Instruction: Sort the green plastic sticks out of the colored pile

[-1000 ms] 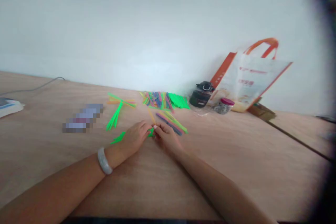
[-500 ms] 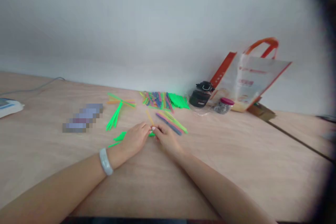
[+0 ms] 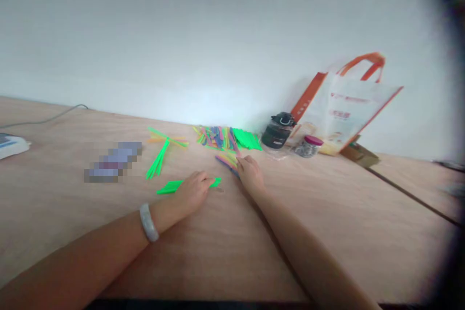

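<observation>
My left hand [image 3: 194,193] lies over a row of bright green craft sticks [image 3: 169,187], its fingers closed around them near their right end. The green tips [image 3: 217,182] stick out past the fingers. To the right, my right hand [image 3: 250,174] is closed with thumb and forefinger at a small pile of coloured craft sticks [image 3: 224,161], purple, pink and yellow; the hand covers much of this pile. Beyond my left hand, a bundle of green sticks [image 3: 157,161] fans out beside crossed orange and yellow sticks [image 3: 178,141].
Packs of mixed-colour sticks [image 3: 216,138] and green sticks [image 3: 247,139] lie near the wall. Beside them are a black bottle [image 3: 276,133], a jar with a dark pink lid [image 3: 308,147] and a white bag [image 3: 352,111]. A blurred flat object [image 3: 114,162] lies left.
My hands were together over a thin orange stick; now they are apart. My right hand has moved right to the coloured pile. My left hand stays over the green sticks.
</observation>
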`<state>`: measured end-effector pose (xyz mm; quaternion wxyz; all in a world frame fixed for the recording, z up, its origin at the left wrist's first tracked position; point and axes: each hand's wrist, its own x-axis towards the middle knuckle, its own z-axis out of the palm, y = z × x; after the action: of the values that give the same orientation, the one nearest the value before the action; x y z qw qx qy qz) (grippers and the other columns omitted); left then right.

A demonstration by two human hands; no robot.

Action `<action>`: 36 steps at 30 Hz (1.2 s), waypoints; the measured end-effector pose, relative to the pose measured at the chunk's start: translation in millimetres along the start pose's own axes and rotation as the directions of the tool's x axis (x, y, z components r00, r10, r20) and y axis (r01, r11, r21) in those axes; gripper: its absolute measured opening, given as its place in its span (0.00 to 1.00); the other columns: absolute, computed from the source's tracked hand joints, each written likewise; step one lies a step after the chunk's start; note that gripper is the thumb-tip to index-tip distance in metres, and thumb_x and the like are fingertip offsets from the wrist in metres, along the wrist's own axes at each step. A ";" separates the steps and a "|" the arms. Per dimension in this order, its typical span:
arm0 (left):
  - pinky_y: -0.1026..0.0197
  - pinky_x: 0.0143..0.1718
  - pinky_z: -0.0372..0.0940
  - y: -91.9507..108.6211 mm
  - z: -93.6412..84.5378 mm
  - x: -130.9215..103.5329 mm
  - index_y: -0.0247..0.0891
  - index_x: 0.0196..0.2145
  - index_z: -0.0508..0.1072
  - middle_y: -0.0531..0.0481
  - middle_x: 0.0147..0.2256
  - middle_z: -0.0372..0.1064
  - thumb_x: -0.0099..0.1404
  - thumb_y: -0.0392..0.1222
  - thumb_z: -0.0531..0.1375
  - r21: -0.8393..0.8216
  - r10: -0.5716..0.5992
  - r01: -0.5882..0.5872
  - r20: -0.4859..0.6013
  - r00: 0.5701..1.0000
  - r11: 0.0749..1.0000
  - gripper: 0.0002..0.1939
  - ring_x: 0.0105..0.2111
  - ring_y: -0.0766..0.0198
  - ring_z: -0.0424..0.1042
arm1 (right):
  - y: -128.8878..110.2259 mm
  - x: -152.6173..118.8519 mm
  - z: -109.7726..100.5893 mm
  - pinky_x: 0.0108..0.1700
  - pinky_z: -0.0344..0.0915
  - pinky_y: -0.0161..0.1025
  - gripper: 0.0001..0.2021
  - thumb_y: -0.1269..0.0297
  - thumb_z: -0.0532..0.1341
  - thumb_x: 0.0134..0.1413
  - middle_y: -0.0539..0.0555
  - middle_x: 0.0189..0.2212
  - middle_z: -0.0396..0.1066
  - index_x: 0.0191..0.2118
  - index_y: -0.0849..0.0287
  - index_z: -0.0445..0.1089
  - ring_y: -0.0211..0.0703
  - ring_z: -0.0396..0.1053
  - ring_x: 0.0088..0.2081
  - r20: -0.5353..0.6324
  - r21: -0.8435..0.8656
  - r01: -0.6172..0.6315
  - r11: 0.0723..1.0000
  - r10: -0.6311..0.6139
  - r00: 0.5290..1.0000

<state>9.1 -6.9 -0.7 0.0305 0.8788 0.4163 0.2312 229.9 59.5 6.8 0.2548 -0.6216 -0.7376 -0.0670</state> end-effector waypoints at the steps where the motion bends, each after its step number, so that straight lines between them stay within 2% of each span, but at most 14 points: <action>1: 0.55 0.47 0.63 -1.3 1.7 -0.3 0.37 0.45 0.70 0.45 0.41 0.67 0.65 0.31 0.49 0.011 0.005 -0.005 -0.002 1.000 1.000 0.14 0.44 0.59 0.65 | -0.6 -1.0 0.9 0.41 0.58 0.37 0.14 0.68 0.49 0.59 0.58 0.35 0.68 0.38 0.60 0.72 0.44 0.64 0.39 0.023 -0.082 0.014 0.997 -0.013 1.000; 5: 0.52 0.52 0.60 -9.3 4.8 -3.2 0.36 0.50 0.66 0.42 0.48 0.64 0.64 0.35 0.52 0.003 -0.027 0.027 -0.041 0.999 1.000 0.17 0.50 0.56 0.62 | -4.7 -5.8 6.0 0.42 0.58 0.39 0.14 0.64 0.51 0.60 0.60 0.38 0.68 0.39 0.59 0.73 0.47 0.63 0.41 0.062 -0.219 0.079 0.973 -0.067 0.996; 11: 0.54 0.50 0.62 -18.0 4.4 -1.9 0.37 0.48 0.68 0.44 0.46 0.67 0.64 0.33 0.52 -0.042 0.003 -0.003 -0.008 1.000 0.999 0.15 0.47 0.59 0.65 | -1.7 -8.0 11.1 0.43 0.58 0.41 0.14 0.65 0.51 0.59 0.60 0.38 0.68 0.43 0.56 0.73 0.47 0.63 0.40 0.086 -0.195 0.120 0.973 -0.105 0.991; 16: 0.54 0.50 0.62 -17.2 2.5 -1.3 0.37 0.47 0.68 0.44 0.45 0.67 0.64 0.34 0.52 -0.054 0.023 -0.024 -0.019 1.000 0.998 0.14 0.47 0.59 0.65 | -3.6 -8.6 7.9 0.43 0.59 0.41 0.14 0.66 0.50 0.59 0.59 0.38 0.68 0.43 0.55 0.73 0.47 0.63 0.40 0.033 -0.187 0.127 0.974 -0.123 0.992; 19: 0.54 0.51 0.61 -16.6 3.1 -2.5 0.37 0.48 0.68 0.44 0.46 0.67 0.64 0.34 0.52 -0.065 0.013 -0.014 -0.021 1.000 0.998 0.14 0.47 0.59 0.65 | -9.0 -11.5 5.6 0.45 0.60 0.42 0.15 0.65 0.50 0.59 0.60 0.39 0.68 0.44 0.57 0.72 0.48 0.63 0.41 0.000 -0.142 0.175 0.974 -0.177 0.984; 22: 0.54 0.50 0.62 -18.4 3.7 -2.0 0.38 0.49 0.67 0.44 0.46 0.67 0.64 0.36 0.53 -0.074 0.033 -0.034 -0.022 0.999 0.997 0.15 0.48 0.59 0.65 | -18.9 -17.8 4.1 0.46 0.61 0.42 0.15 0.64 0.50 0.60 0.59 0.39 0.69 0.45 0.58 0.72 0.47 0.64 0.42 -0.004 -0.026 0.268 0.963 -0.269 0.963; 24: 0.54 0.50 0.62 -23.8 2.0 -0.3 0.37 0.49 0.67 0.44 0.47 0.66 0.65 0.38 0.52 -0.043 0.034 -0.036 -0.061 0.998 0.998 0.14 0.48 0.59 0.65 | -26.9 -23.7 3.8 0.48 0.61 0.43 0.15 0.63 0.50 0.61 0.59 0.40 0.70 0.43 0.59 0.72 0.46 0.65 0.44 0.016 0.067 0.333 0.940 -0.335 0.942; 27: 0.52 0.52 0.60 -42.6 -5.7 1.4 0.35 0.48 0.68 0.42 0.48 0.65 0.66 0.38 0.50 0.073 -0.083 0.099 -0.197 0.977 0.992 0.14 0.49 0.57 0.63 | -37.0 -33.5 5.1 0.51 0.61 0.43 0.15 0.64 0.49 0.61 0.59 0.43 0.71 0.46 0.60 0.71 0.46 0.66 0.47 0.062 0.192 0.362 0.912 -0.380 0.923; 30: 0.50 0.51 0.60 -71.8 -16.9 -2.2 0.34 0.48 0.68 0.39 0.50 0.63 0.64 0.36 0.52 0.173 -0.271 0.338 -0.322 0.907 0.925 0.15 0.51 0.52 0.62 | -42.6 -42.2 8.0 0.54 0.61 0.45 0.16 0.63 0.50 0.60 0.60 0.47 0.70 0.50 0.60 0.68 0.47 0.66 0.50 0.100 0.269 0.342 0.900 -0.379 0.920; 32: 0.51 0.50 0.60 -90.9 -23.0 -6.9 0.33 0.49 0.67 0.38 0.49 0.63 0.64 0.37 0.52 0.212 -0.380 0.465 -0.344 0.859 0.859 0.16 0.50 0.51 0.63 | -45.3 -46.6 9.7 0.55 0.61 0.47 0.17 0.63 0.51 0.60 0.60 0.49 0.69 0.50 0.60 0.68 0.48 0.65 0.52 0.115 0.297 0.338 0.893 -0.385 0.916; 36: 0.53 0.48 0.61 -113.5 -26.9 -13.5 0.32 0.48 0.67 0.38 0.46 0.66 0.64 0.37 0.51 0.229 -0.479 0.540 -0.274 0.834 0.810 0.16 0.47 0.53 0.65 | -52.8 -53.0 9.4 0.54 0.62 0.49 0.17 0.63 0.50 0.60 0.58 0.49 0.69 0.51 0.57 0.67 0.48 0.65 0.51 0.135 0.336 0.333 0.881 -0.395 0.909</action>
<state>-91.3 53.2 -9.8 -0.0831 0.7001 0.6682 0.2377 182.0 5.1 -14.1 0.2552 -0.4277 -0.8648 0.0638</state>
